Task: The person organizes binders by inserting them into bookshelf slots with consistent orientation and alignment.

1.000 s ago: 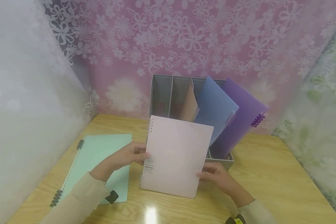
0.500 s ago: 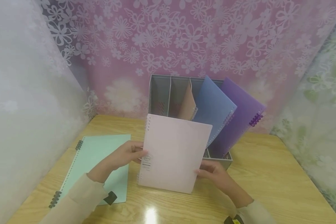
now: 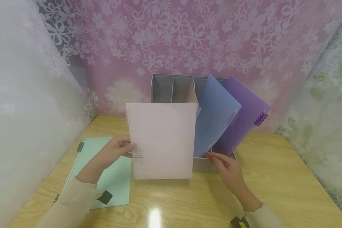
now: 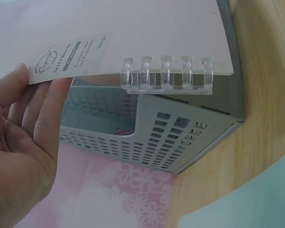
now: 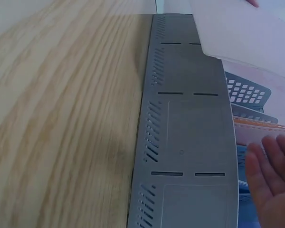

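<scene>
My left hand pinches a pale pink ring-bound notebook by its spine edge, thumb on the front cover. The notebook stands roughly upright before the left part of a grey file organizer. Its clear plastic rings show in the left wrist view. My right hand is off the pink notebook, fingers slightly bent with nothing between them, at the organizer's front edge. Its fingertips overlap the lower corner of a blue notebook in the head view. Beside that leans a purple notebook.
A mint green notebook with black rings lies flat on the wooden table at the left. A peach notebook stands in the organizer, mostly hidden behind the pink one. A flowered pink curtain hangs behind.
My right hand has let go of the pink notebook and moved up to the organizer's front edge. My left hand has carried the notebook left and up and turned it straighter.
</scene>
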`<state>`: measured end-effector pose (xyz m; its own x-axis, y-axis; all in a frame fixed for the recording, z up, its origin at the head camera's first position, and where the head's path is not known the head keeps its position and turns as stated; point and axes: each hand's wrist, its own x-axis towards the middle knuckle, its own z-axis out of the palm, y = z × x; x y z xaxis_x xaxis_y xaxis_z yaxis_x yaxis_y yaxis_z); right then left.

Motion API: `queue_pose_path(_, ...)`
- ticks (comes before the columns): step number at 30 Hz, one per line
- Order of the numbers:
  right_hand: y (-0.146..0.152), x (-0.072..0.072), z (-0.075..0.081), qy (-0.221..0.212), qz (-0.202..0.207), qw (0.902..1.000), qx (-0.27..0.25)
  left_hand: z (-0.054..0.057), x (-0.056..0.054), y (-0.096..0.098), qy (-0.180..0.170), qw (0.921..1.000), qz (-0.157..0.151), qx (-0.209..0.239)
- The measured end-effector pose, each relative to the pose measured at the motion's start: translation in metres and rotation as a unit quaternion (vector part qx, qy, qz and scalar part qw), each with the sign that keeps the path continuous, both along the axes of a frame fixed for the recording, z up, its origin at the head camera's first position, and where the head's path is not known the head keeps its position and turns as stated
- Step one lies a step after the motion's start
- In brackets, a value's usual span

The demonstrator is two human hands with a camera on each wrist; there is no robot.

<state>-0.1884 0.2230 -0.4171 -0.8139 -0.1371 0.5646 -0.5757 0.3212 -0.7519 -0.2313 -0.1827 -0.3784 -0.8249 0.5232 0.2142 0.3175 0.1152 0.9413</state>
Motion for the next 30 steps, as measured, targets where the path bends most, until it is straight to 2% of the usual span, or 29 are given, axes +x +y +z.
queue_pose_path(2, 0.001, -0.001, -0.001, 0.042, -0.060, 0.9963, 0.044, 0.004, 0.001, -0.004, 0.010, 0.9999, 0.012, 0.002)
queue_pose_path(3, 0.001, -0.001, -0.001, 0.067, -0.087, 0.9912, 0.073, 0.006, 0.001, -0.006, 0.015, 0.9997, 0.018, 0.003)
queue_pose_path(5, 0.000, -0.001, -0.001, 0.111, -0.135, 0.9754, 0.135, 0.011, 0.003, -0.010, 0.021, 0.9991, 0.038, 0.002)
queue_pose_path(7, -0.001, 0.000, 0.000, 0.134, -0.162, 0.9586, 0.192, 0.017, 0.006, -0.014, 0.020, 0.9977, 0.064, -0.002)
queue_pose_path(9, -0.003, 0.002, 0.001, 0.123, -0.167, 0.9487, 0.238, 0.023, 0.009, -0.016, 0.021, 0.9957, 0.090, -0.005)
queue_pose_path(14, -0.009, 0.009, 0.009, 0.043, -0.173, 0.9306, 0.320, 0.037, 0.015, -0.014, 0.019, 0.9902, 0.138, 0.005)
queue_pose_path(18, -0.015, 0.014, 0.015, 0.006, -0.170, 0.9113, 0.375, 0.043, 0.017, -0.009, 0.014, 0.9838, 0.177, 0.022)
queue_pose_path(22, -0.020, 0.020, 0.018, 0.002, -0.150, 0.8883, 0.434, 0.043, 0.016, 0.000, 0.009, 0.9759, 0.216, 0.032)
queue_pose_path(24, -0.022, 0.022, 0.019, 0.002, -0.142, 0.8799, 0.453, 0.043, 0.015, 0.005, 0.012, 0.9729, 0.229, 0.034)
queue_pose_path(26, -0.024, 0.022, 0.018, 0.004, -0.138, 0.8738, 0.466, 0.042, 0.013, 0.010, 0.015, 0.9709, 0.237, 0.035)
queue_pose_path(30, -0.025, 0.022, 0.018, 0.001, -0.136, 0.8682, 0.477, 0.040, 0.009, 0.020, 0.026, 0.9673, 0.249, 0.041)
